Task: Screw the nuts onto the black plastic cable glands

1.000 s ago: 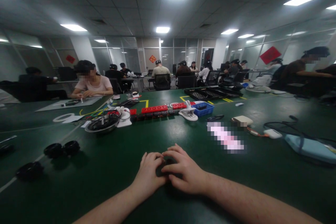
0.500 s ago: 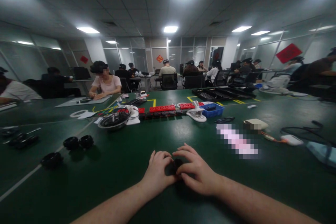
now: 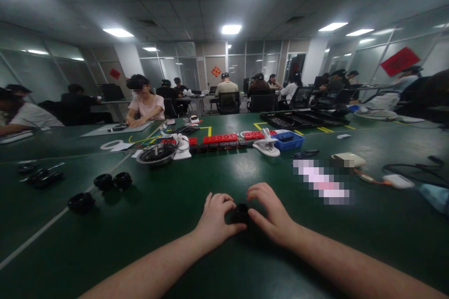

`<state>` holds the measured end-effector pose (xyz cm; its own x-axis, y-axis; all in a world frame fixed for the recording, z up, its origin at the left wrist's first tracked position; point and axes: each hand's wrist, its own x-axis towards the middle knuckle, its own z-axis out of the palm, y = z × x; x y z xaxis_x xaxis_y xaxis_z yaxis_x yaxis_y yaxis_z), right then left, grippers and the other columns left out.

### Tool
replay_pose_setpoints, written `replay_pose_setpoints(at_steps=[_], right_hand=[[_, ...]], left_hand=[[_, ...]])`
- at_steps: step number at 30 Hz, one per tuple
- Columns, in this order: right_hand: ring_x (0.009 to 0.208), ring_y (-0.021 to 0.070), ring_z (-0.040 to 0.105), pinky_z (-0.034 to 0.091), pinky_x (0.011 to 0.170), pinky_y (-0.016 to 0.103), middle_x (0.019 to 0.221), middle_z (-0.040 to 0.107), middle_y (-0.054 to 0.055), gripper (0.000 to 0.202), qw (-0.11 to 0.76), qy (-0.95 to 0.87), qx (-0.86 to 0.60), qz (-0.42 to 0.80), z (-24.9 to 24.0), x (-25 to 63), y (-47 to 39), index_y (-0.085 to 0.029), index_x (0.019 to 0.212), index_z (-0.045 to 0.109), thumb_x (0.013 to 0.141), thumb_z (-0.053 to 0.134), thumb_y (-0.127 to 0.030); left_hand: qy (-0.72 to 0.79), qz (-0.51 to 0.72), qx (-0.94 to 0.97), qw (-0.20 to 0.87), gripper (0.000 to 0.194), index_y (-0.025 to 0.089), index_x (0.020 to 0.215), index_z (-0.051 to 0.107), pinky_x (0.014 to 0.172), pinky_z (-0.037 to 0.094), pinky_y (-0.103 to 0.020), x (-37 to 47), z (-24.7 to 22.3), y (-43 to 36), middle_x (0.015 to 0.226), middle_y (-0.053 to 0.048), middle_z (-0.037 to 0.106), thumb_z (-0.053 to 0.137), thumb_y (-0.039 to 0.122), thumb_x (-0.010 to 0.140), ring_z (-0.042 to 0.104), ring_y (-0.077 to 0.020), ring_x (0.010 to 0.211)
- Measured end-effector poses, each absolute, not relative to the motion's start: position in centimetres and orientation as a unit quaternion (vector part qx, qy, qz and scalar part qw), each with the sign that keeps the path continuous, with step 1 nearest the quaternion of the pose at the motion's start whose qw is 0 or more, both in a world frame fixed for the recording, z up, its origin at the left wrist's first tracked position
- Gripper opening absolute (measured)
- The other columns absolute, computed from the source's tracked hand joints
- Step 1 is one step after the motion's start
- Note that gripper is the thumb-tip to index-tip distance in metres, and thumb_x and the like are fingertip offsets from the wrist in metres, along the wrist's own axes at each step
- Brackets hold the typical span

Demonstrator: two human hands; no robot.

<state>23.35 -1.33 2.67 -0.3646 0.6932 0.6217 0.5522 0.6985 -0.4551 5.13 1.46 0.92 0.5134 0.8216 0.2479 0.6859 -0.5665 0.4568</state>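
Observation:
A small black round part [image 3: 241, 214] stands on the green table [image 3: 196, 271] between my two hands. My left hand [image 3: 218, 218] is curved around its left side, thumb in front and fingers behind, gripping it. On the other side my right hand [image 3: 271, 215] has its thumb at the part's right edge, with the index finger raised and apart from the thumb. Three similar black round parts sit at the left: one nearer [image 3: 81, 202] and a pair behind it, the left [image 3: 104, 181] and the right [image 3: 122, 180].
Farther back lie a metal bowl [image 3: 156, 154], a row of red blocks [image 3: 220, 138], a white clamp [image 3: 267, 144] and a blue bin [image 3: 289, 141]. A power bank [image 3: 347, 160] with cables is at the right. A person [image 3: 145, 103] works across the table.
My right hand has opened and drawn back slightly from the black part, uncovering more of it. The view has shifted, so the table items appear a little farther right and higher.

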Motion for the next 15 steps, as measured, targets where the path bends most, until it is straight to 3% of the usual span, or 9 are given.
replay_pose_setpoints(at_steps=[5,10,15], right_hand=[[0.083,0.0197,0.050,0.041,0.075,0.036,0.089,0.052,0.006,0.048,0.390,-0.759,-0.508,0.119,1.7,23.2,-0.3,-0.016,0.110,0.041,0.071,0.056,-0.040],[0.077,0.0186,0.051,0.040,0.068,0.033,0.080,0.055,0.004,0.043,0.296,-0.774,-0.548,0.114,2.4,22.7,-0.2,-0.017,0.095,0.053,0.065,0.062,-0.046],[0.072,0.0171,0.051,0.040,0.063,0.029,0.076,0.056,0.003,0.044,0.273,-0.775,-0.558,0.115,3.1,22.4,-0.7,-0.017,0.091,0.055,0.062,0.064,-0.048]], left_hand=[[0.438,0.213,0.861,0.147,0.034,0.021,0.081,0.059,0.098,0.018,-0.052,5.0,0.8,1.5,0.097,-0.003,0.053,0.064,0.049,0.060,0.046,-0.0227,0.098],[0.439,0.215,0.860,0.144,0.034,0.022,0.082,0.058,0.099,0.017,-0.051,5.0,0.7,1.4,0.097,-0.002,0.053,0.063,0.048,0.061,0.046,-0.0218,0.099],[0.443,0.211,0.859,0.150,0.034,0.022,0.082,0.059,0.098,0.018,-0.051,5.1,0.9,1.4,0.097,-0.002,0.054,0.063,0.048,0.061,0.046,-0.0218,0.099]])
